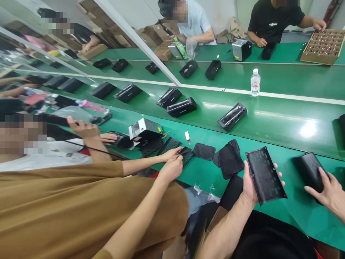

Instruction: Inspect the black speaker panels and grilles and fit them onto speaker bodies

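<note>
A panel [265, 176] is gripped, tilted, in the left hand [250, 184]. A case [308, 172] is touched by the spread right hand [331, 190].

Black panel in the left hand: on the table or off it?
Off the table. The left hand holds the black panel from beneath, thumb along one long edge, fingertips showing past the other.

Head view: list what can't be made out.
All in the head view:
Black panel's back: turned away, against the left hand.
Black housing's underside: faces away, beneath the right hand.
Right forearm: cut off by right edge.
Bottle's label print: too small.
</note>
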Available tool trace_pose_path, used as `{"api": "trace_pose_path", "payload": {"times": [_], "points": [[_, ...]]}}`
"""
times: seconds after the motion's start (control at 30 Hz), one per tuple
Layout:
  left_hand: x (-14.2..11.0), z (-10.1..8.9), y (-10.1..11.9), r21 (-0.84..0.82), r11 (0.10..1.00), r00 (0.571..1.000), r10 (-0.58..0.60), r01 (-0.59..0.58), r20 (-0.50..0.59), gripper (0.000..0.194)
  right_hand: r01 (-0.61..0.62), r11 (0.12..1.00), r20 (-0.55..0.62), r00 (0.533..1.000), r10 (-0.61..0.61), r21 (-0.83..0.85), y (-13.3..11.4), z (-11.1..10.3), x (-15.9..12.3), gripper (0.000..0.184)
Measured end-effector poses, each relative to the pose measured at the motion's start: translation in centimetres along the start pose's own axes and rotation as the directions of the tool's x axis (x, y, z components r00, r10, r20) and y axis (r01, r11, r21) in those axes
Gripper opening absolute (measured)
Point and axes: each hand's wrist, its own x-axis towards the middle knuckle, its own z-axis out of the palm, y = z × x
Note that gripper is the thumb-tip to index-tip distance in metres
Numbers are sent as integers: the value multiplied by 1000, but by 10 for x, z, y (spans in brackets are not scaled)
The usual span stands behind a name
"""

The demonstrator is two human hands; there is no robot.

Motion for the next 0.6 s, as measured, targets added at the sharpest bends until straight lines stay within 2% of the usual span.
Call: {"api": "trace_pose_path", "payload": {"times": [0.07,0.13,0.2,0.23,0.3,0.33,0.4,0.47,0.53,0.6], "points": [[4,0,-1,19,999,1000,-31,31,-1,113,29,991,17,1000,-27,-130,-12,-1,1,97],[9,2,-4,33,999,999,-16,17,-28,108,-15,995,57,998,21,-100,-24,-9,6,100],[14,4,-7,30,998,996,54,-52,-74,99,-124,986,134,985,109,110,-36,-25,11,109],[18,5,-9,29,995,991,94,-92,-98,94,-182,949,183,974,137,258,-43,-35,11,113],[24,6,-14,48,990,982,140,-135,-125,88,-249,822,251,959,134,513,-62,-58,6,115],[28,6,-17,72,989,982,139,-131,-126,87,-246,770,257,960,110,588,-74,-70,1,114],[36,6,-23,138,985,986,117,-101,-116,88,-185,748,227,973,47,637,-100,-92,-10,112],[45,9,-28,192,979,991,92,-72,-98,88,-102,792,195,981,-22,602,-127,-112,-18,112],[53,16,-34,216,972,993,109,-97,-44,89,-3,852,156,983,-92,523,-152,-125,-22,113],[58,27,-39,219,962,986,157,-165,55,88,112,900,100,981,-169,421,-174,-132,-24,112]]}}
